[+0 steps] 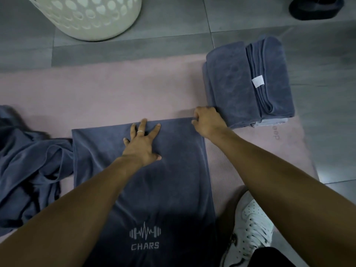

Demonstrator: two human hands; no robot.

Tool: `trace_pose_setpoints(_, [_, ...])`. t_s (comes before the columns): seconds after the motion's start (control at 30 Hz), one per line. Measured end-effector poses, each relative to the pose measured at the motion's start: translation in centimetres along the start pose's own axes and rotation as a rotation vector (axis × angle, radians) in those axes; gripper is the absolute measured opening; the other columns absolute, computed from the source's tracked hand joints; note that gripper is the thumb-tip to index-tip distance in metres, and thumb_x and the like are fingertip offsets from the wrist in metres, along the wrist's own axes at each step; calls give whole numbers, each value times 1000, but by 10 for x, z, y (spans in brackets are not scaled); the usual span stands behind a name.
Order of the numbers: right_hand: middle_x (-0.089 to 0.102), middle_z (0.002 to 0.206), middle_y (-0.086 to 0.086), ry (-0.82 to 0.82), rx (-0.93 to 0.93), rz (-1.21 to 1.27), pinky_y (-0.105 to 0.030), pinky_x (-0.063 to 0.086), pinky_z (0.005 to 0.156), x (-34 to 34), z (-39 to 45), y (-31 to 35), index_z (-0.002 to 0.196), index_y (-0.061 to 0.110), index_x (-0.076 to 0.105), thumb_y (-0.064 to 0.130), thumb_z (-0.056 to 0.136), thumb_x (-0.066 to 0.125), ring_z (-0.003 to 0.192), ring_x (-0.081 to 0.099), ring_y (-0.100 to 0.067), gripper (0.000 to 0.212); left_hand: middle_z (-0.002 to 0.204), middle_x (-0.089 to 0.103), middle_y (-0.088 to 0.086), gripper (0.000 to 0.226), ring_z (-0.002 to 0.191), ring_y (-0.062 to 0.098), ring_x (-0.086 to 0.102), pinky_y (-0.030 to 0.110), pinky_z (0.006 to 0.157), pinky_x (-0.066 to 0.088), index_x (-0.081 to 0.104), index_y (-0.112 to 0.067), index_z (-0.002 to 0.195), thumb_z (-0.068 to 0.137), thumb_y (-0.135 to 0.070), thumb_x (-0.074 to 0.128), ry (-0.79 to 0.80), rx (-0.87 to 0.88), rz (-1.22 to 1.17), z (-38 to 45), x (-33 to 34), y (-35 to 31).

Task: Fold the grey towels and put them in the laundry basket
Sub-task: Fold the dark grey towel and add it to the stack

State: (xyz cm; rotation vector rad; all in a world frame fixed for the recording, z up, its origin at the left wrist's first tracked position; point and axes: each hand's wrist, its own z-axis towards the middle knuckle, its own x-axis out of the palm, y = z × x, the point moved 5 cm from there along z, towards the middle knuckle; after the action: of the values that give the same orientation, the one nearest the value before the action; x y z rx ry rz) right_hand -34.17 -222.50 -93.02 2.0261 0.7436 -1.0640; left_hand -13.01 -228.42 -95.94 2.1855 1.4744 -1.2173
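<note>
Near right corner: white perforated sneaker [250, 226] on the pink mat's [115, 89] edge, dark trouser leg just beside it. Both bare forearms reach from the near edge out over the flat grey towel [173, 189], which lies lengthwise on the mat, barbell logo and "CHARS" at its near end.

Left hand [143, 144]: palm down, flat on the towel near its far edge, fingers straight and spread wide, thumb out to the right, ring on one finger. Presses the cloth, grips nothing.

Right hand [207, 122]: at the towel's far right corner, back of hand up, fingers curled tight under. Looks like it pinches the corner hem, though the fingertips are hidden beneath the knuckles. Knuckles sit just beside, maybe touching, the folded stack.

Left of the flat towel: crumpled pile of unfolded grey towels [28, 164], partly on the mat, running out of view at the left.

Far right on the mat: stack of folded grey towels [240, 83], white tag [258, 81] on the top one, a paler layer at the bottom.

Farther, on the grey tiled floor [192, 22]: white laundry basket [92, 16] with oval holes, far left, well apart from the towels. Dark object [316, 7] at the far right corner, too cropped to identify.
</note>
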Motion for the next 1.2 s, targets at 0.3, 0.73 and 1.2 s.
trace_pose_setpoints(0.3, [61,108,-14,-94,-110,25,-37,53,76,-13,20,45,103,5,61,-4,86,46,95,60,-34,25,161,-14,-2,81,149,25,-8,46,121,12,17,-34,153,88,-37,66,-25,107,5,-12,-11,18])
trace_pose_setpoints(0.73, [56,107,-4,149,-372,76,-35,52,76,68,18,158,101,14,60,11,91,54,90,56,-23,12,123,56,11,50,115,32,52,40,99,45,52,-16,128,81,-24,66,-38,-203,143,-1,-103,179])
trace_pose_setpoints(1.2, [62,105,-6,143,-339,-1,-37,52,79,36,-51,150,98,11,64,13,91,51,92,59,-25,15,111,59,8,26,98,31,59,41,81,50,62,-14,109,87,-7,50,-455,96,0,-60,-110,126])
